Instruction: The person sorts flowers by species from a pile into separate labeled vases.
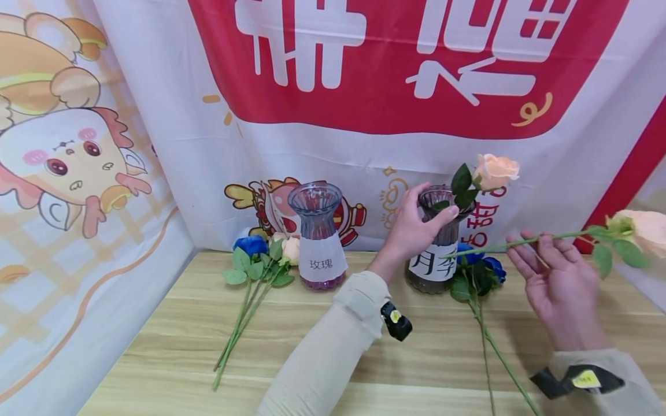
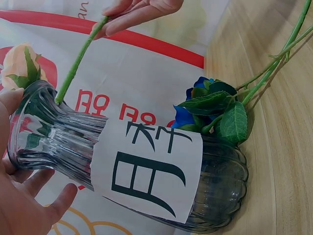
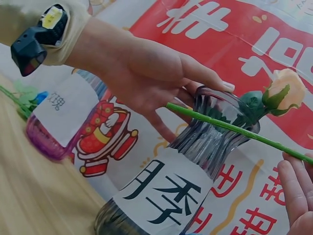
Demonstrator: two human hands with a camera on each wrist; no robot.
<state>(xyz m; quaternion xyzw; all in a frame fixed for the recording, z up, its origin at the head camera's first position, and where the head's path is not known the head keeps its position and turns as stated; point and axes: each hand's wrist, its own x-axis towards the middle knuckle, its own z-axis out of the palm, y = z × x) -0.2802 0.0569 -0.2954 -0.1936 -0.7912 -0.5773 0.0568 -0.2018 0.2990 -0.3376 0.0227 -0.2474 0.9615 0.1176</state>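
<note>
Peach rose: pinched in right hand's fingers; long axis nearly level, bloom right of fingertips, stem end pointing left. Grey vase: upright, neck gripped by left hand's fingers. Second rose: in vase, bloom upward, beyond left thumb.

Grey vase, 3 o'clock: glossy, ribbed, glass-like; paper label matt. Purple-based vase, 6 o'clock: same shiny ribbing. Rose stem: plastic-looking. Desk, 6 o'clock: smooth wood-grain. Backdrop, 12 o'clock: creased cloth. Sleeve: matt cloth.
</note>
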